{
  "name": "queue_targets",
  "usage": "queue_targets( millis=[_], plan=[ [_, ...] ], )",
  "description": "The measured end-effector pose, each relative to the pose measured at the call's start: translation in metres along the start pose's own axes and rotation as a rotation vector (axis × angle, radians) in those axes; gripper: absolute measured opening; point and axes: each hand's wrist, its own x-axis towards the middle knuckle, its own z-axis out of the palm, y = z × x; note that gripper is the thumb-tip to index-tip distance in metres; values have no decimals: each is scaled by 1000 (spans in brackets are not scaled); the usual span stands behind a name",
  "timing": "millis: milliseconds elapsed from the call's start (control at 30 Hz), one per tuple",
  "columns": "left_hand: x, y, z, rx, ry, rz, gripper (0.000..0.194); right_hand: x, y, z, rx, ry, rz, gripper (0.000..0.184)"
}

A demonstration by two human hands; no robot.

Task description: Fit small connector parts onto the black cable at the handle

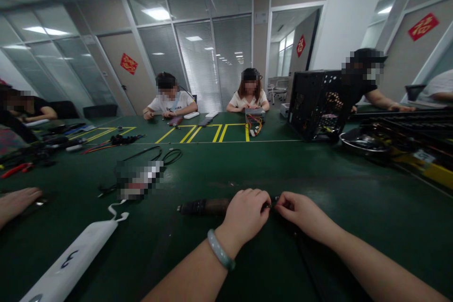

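An electric screwdriver [208, 207], dark with a brownish barrel, lies on the green table with its tip to the left. My left hand [246, 212], with a pale green bangle on the wrist, is closed around its rear end and hides that part. Right beside it, the fingers of my right hand [299, 210] pinch the small dark end of a cord at the screwdriver's rear. The join between them is mostly covered by fingertips. From there a black cord [307, 259] runs down toward the table's near edge.
A white power strip [76, 257] lies at the left, near another person's hand [21, 203]. Black cables [171, 155] are behind it. A black computer case [314, 104] and a shiny round dish [366, 141] stand at the right. Several people sit or stand around the table.
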Motion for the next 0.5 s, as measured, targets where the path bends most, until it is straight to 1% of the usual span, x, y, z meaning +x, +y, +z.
queue_targets(
  millis=[167, 500],
  plan=[
    [-1, -1, -1, -37, 2, 11, 8, 0, 1, -2, 24, -30, -1, 18],
    [0, 0, -1, -16, -21, 5, 11, 1, 1, 0, 2, -24, 16, 20]
  ],
)
